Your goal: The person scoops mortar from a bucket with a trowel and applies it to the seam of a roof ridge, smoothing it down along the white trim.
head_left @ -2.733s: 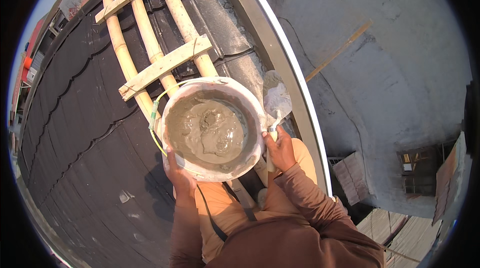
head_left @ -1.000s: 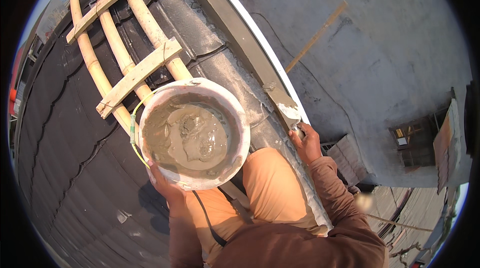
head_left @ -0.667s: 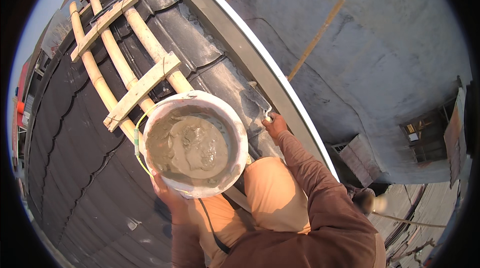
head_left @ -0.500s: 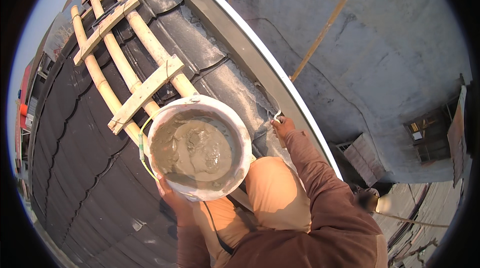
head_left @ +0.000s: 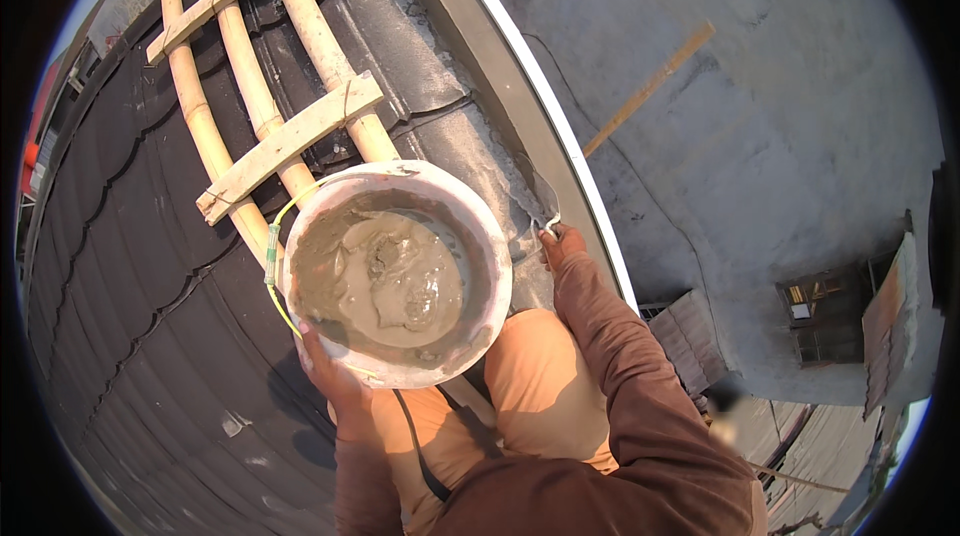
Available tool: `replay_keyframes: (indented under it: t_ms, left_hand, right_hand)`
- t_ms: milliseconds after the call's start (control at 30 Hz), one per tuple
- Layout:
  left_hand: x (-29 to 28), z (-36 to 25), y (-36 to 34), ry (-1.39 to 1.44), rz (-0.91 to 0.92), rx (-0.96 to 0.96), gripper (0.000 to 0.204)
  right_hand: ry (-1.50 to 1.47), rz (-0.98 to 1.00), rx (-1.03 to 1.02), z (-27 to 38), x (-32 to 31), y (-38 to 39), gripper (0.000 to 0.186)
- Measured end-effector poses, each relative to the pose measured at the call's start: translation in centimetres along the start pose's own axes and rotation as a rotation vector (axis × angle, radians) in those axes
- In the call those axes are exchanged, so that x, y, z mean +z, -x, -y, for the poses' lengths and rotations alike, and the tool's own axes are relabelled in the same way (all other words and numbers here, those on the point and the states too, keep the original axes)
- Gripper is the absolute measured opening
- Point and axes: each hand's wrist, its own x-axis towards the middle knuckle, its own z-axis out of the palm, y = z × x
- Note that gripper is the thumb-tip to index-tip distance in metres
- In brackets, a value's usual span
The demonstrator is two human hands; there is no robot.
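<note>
A whitish bucket (head_left: 497, 261) full of wet grey mortar (head_left: 385, 266) sits in front of me, over my knees. My left hand (head_left: 335, 368) is closed on its near left side, beside the yellow-green wire handle (head_left: 270, 266). My right hand (head_left: 566, 244) grips a trowel (head_left: 551, 226) by its handle, to the right of the bucket. The trowel's bent metal neck shows, and its thin blade lies along the mortar strip (head_left: 530, 106) at the roof edge. My fingers partly hide the trowel handle.
A ladder of bamboo poles (head_left: 240, 66) with wooden crosspieces (head_left: 290, 146) lies on the dark roof tiles (head_left: 130, 316). A white edge (head_left: 560, 106) borders the drop at right. Beyond are a grey wall (head_left: 800, 126), a leaning wooden stick (head_left: 650, 86) and a blurred person (head_left: 722, 411) below.
The view has shifted, so the ladder appears higher and the roof edge farther left. The bucket sits slightly higher in view. Both hands keep their holds; the trowel has barely moved along the edge.
</note>
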Motion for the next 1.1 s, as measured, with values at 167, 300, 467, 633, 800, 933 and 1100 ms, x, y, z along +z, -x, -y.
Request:
replay_keyframes:
  t_ms: [167, 300, 467, 633, 800, 933, 1100]
  left_hand:
    - [-0.2, -0.4, 0.0, 0.008, -0.053, -0.014, 0.060]
    - [-0.1, -0.4, 0.0, -0.026, -0.112, -0.025, 0.058]
    - [0.4, -0.4, 0.1, 0.024, 0.001, -0.032, 0.061]
    - [-0.1, -0.8, 0.1, 0.015, -0.027, -0.006, 0.060]
    - [-0.2, -0.2, 0.0, -0.002, -0.023, -0.011, 0.059]
    - [-0.9, 0.5, 0.1, 0.036, -0.038, -0.016, 0.058]
    - [-0.5, 0.3, 0.0, 0.041, -0.086, -0.023, 0.058]
  right_hand:
    - [0.131, 0.001, 0.061, -5.7, -2.2, 4.9, 0.051]
    - [0.221, 0.045, -0.058, 1.6, -1.1, 4.7, 0.047]
    - [0.192, -0.040, 0.004, 6.3, -0.4, 1.1, 0.039]
    - [0.338, -0.032, 0.162, -0.7, -2.2, 6.3, 0.041]
    - [0.451, -0.055, -0.105, 5.7, -1.8, 2.9, 0.033]
    - [0.352, -0.024, 0.143, 10.6, -1.4, 4.6, 0.035]
    - [0.692, 0.009, 0.026, -0.7, -4.5, 5.6, 0.038]
